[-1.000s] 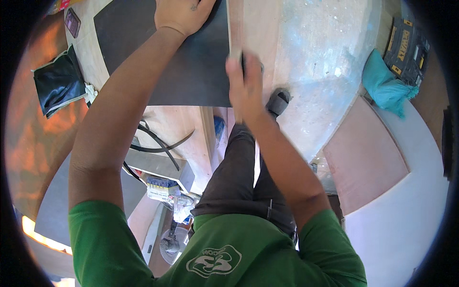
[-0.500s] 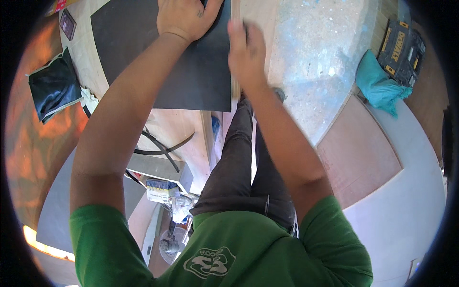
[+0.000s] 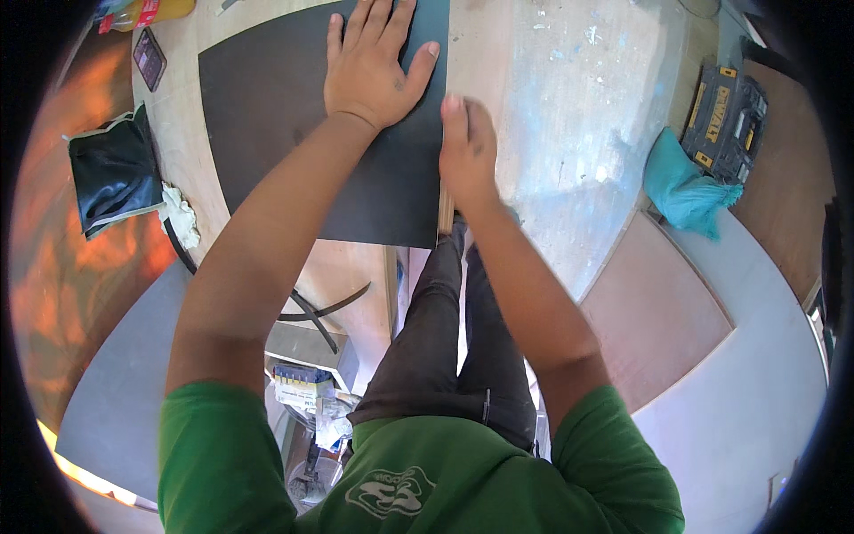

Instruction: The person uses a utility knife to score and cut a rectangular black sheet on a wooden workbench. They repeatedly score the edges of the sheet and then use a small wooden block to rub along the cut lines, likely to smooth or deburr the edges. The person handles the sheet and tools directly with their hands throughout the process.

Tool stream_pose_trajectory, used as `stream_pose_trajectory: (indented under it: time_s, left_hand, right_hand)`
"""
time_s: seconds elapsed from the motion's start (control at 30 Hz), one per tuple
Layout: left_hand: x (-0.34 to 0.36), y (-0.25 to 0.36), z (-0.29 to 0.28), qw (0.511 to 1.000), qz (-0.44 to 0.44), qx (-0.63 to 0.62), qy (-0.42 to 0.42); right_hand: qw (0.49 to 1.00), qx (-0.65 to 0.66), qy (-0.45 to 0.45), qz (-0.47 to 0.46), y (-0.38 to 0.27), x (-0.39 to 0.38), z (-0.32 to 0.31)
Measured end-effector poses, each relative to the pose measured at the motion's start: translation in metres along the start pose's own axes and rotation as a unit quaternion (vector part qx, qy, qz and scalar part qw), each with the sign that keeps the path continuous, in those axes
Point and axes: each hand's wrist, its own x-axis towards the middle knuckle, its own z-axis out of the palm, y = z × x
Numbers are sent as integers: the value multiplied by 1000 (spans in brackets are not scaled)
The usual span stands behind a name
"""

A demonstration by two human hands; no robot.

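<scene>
A dark grey flat panel (image 3: 294, 169) lies on a pale wooden worktop, its long right edge running away from me. My left hand (image 3: 374, 76) rests flat on the panel's upper face, fingers stretched out and thumb spread toward the right edge. Just beyond that edge is my right hand (image 3: 469, 151), its thumb pointing away from me and its fingers curled in. Whatever those fingers close on, if anything, is hidden from view. Below the right hand a strip of light wood-coloured edge (image 3: 445, 214) shows along the panel's side.
Left of the panel lie a phone (image 3: 149, 60), a black pouch (image 3: 114, 169) and a crumpled white cloth (image 3: 180, 216). Black strips (image 3: 311, 311) hang by the worktop's near side. At right are a teal sack (image 3: 689, 187), a black-and-yellow tool case (image 3: 725, 120) and a pinkish board (image 3: 654, 311).
The whole scene sits lower in the picture, with more of the panel's far part visible. My left hand stays flat on it. My right hand is slightly nearer the panel's near end.
</scene>
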Motion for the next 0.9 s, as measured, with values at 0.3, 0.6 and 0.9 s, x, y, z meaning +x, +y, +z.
stream_pose_trajectory:
  time_s: [0.3, 0.6, 0.9]
  left_hand:
    - [13, -75, -15, 995, 98, 26, -2]
    - [4, -68, -7, 997, 26, 66, 23]
    - [9, -61, -4, 992, 110, 56, -8]
  right_hand:
    - [999, 7, -4, 42, 29, -53, -10]
    - [999, -10, -5, -39, -13, 42, 7]
    - [1000, 0, 17, -8, 6, -23, -17]
